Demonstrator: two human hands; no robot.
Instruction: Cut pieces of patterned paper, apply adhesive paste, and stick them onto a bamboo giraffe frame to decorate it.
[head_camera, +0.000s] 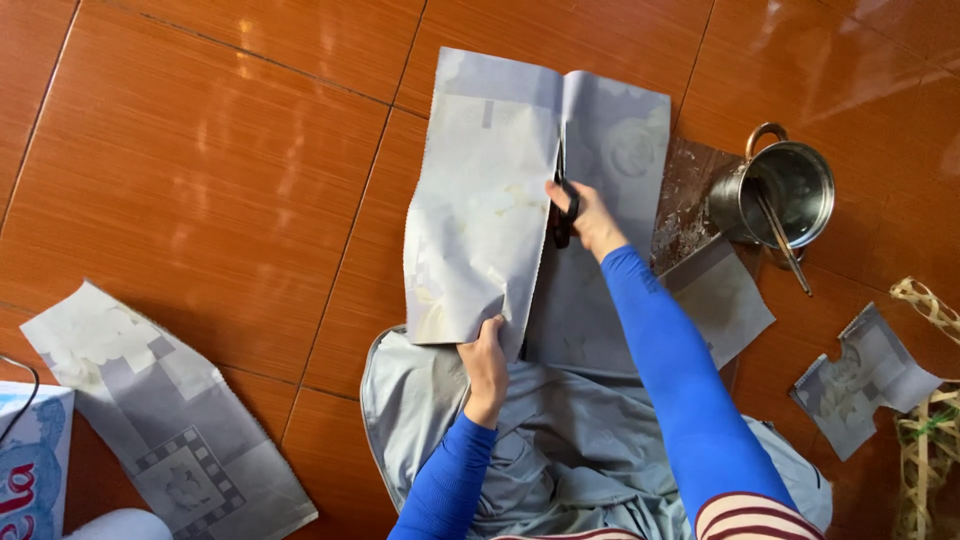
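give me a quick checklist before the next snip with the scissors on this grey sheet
1. Right hand grips the scissors: ok.
2. Blades on the grey sheet, partway up the cut: ok.
3. Left hand pinches the near edge of the cut strip, away from the blades: ok.
4. Sheet flat along the cut line: not ok, the left part lifts and curls.
5. Metal pot and its stick stand aside from the sheet: ok.
6. Blade opening: cannot tell.

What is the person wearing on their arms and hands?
Both arms wear snug bright blue long sleeves that end at the wrists. The left hand and right hand are bare, with no gloves. Near the right shoulder, a red-and-white striped top shows over the blue sleeve.
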